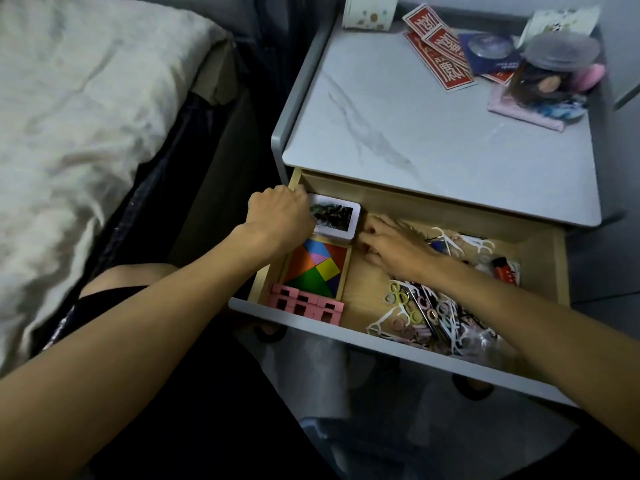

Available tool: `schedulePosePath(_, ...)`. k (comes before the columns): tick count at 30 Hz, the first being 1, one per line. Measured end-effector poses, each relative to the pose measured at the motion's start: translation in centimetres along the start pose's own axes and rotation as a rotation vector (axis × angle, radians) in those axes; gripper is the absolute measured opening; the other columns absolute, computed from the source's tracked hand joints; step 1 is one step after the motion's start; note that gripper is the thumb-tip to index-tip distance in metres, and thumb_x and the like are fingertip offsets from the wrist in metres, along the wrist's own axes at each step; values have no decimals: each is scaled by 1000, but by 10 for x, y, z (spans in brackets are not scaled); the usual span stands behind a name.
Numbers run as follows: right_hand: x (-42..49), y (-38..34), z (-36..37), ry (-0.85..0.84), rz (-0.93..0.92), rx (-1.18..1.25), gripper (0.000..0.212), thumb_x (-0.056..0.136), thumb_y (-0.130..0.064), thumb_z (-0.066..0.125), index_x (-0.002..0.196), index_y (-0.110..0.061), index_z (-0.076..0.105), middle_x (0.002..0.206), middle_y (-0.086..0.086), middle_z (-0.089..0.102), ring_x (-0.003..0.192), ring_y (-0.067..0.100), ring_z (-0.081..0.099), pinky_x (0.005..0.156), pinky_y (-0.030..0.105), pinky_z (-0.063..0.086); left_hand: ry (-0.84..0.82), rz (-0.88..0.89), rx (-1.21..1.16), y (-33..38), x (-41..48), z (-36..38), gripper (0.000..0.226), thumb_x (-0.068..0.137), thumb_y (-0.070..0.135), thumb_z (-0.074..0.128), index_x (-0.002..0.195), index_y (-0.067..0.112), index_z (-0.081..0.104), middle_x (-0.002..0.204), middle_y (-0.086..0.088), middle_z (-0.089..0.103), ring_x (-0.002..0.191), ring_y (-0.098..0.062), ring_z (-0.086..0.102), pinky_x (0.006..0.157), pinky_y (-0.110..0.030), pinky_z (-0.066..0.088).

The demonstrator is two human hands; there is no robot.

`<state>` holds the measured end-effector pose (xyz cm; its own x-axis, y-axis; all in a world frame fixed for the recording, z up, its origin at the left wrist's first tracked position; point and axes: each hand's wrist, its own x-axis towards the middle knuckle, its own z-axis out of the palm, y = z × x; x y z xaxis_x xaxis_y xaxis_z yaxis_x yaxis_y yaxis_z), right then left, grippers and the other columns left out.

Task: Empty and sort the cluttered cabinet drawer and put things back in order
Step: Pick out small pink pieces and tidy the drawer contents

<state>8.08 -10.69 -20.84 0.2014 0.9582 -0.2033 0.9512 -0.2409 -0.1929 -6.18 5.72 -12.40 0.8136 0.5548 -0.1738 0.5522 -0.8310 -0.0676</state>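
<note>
Beside a bed [69, 133] stands a grey cabinet [433, 133] with red envelopes [440, 53] and a jar [557, 64] at the back of its top, and its drawer [346, 336] is pulled out. Along the drawer's left side lie cards [337, 216] at the back, a tangram [317, 268] in the middle and pink blocks [304, 304] at the front, while floss picks and hair ties [426, 317] litter the right half. The left hand [280, 216] curls round the cards' left edge, and the blurred right hand [391, 247] lies just right of them, fingers stretched out flat and holding nothing.
</note>
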Motion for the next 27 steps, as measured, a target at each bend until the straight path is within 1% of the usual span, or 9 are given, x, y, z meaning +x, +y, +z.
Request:
schedulePosePath(4, -21, 24, 5, -8, -69, -6, 8, 90, -27, 65, 90, -20, 61, 95, -1, 54, 96, 22, 52, 84, 38, 45, -14, 20, -1, 2, 2, -1, 32, 99, 35, 51, 119, 10, 53, 110, -12, 62, 98, -31, 61, 70, -36, 34)
schedulePosePath(7, -38, 43, 5, -31, -65, -5, 14, 92, -27, 60, 82, -29, 51, 86, -10, 46, 90, 18, 52, 87, 40, 48, -12, 25, 2, 2, 2, -5, 34, 99, 37, 52, 118, 9, 55, 107, -11, 62, 95, -29, 61, 70, -35, 34)
schedulePosePath(9, -45, 50, 2, -82, -27, -36, 11, 93, -31, 56, 82, -28, 57, 89, -9, 51, 95, 17, 54, 93, 41, 47, -10, 31, 5, 3, 2, -5, 34, 98, 38, 54, 116, 9, 56, 103, -10, 62, 90, -28, 60, 69, -35, 35)
schedulePosePath(12, -44, 36, -7, -56, 14, -17, 22, 93, -43, 53, 93, -24, 65, 103, -3, 56, 107, 18, 51, 97, 38, 43, -15, 41, 17, 5, 1, -4, 35, 98, 40, 54, 115, 9, 56, 109, -12, 64, 97, -30, 62, 69, -35, 34)
schedulePosePath(16, -36, -13, -6, -173, -134, -27, 45, 88, -58, 56, 120, -27, 59, 116, -6, 49, 112, 12, 42, 101, 32, 33, -25, 40, 18, 5, 0, -5, 38, 98, 42, 53, 116, 9, 55, 109, -12, 63, 97, -30, 62, 70, -36, 36)
schedulePosePath(20, -42, -16, 5, -248, -251, 12, 21, 89, -44, 64, 102, -29, 60, 97, -12, 45, 94, 5, 37, 89, 23, 36, -31, 45, 22, 6, -1, -6, 37, 100, 41, 51, 118, 9, 54, 111, -13, 62, 99, -31, 61, 70, -36, 34)
schedulePosePath(23, -55, 0, 6, -356, -229, 29, 11, 88, -39, 67, 91, -30, 61, 91, -16, 49, 92, 3, 44, 94, 24, 38, -44, 47, 23, 6, -2, -9, 39, 100, 42, 51, 119, 9, 54, 113, -13, 62, 100, -32, 61, 71, -36, 34)
schedulePosePath(25, -64, 8, 5, -417, -206, 2, 12, 90, -42, 64, 93, -31, 62, 92, -18, 53, 91, 0, 47, 98, 22, 33, -53, 46, 22, 6, -1, -10, 40, 100, 43, 50, 120, 9, 54, 114, -14, 62, 102, -33, 61, 71, -36, 34)
schedulePosePath(27, -66, 11, 3, -385, -181, 26, 16, 92, -44, 60, 97, -29, 66, 95, -18, 57, 94, 0, 51, 104, 25, 35, -57, 44, 24, 7, -1, -12, 40, 100, 42, 50, 120, 8, 54, 115, -14, 62, 102, -33, 61, 72, -36, 35)
